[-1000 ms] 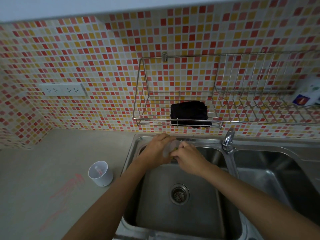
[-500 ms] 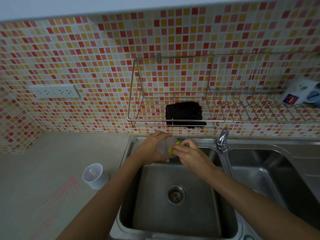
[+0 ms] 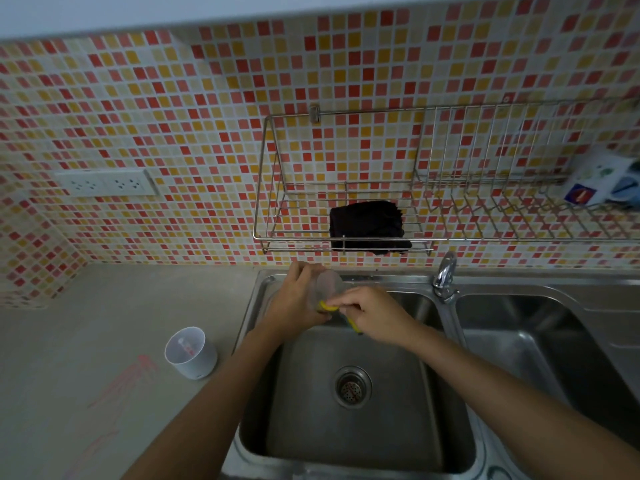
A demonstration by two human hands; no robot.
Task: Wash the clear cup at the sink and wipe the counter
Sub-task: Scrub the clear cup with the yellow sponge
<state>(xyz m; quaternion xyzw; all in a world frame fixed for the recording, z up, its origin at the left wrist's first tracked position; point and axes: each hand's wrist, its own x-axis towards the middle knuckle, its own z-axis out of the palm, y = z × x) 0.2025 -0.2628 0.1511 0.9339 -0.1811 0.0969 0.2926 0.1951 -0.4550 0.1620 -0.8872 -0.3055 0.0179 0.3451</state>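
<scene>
My left hand (image 3: 298, 299) grips the clear cup (image 3: 329, 284), tilted on its side over the back of the left sink basin (image 3: 353, 427). My right hand (image 3: 372, 313) pinches a yellow sponge (image 3: 327, 306) and presses it against the cup's mouth. Part of the sponge is hidden under my fingers. The beige counter (image 3: 86, 341) lies to the left, with pink smears (image 3: 121, 382) on it.
A white cup (image 3: 190, 353) stands on the counter near the sink's left rim. The tap (image 3: 445, 275) sits between the two basins. A wire rack (image 3: 346, 237) on the tiled wall holds a black cloth (image 3: 367, 225). A power socket (image 3: 107, 183) is at the left.
The yellow sponge has come into sight at the cup's mouth as my right hand works it. Both hands stay at the back of the basin.
</scene>
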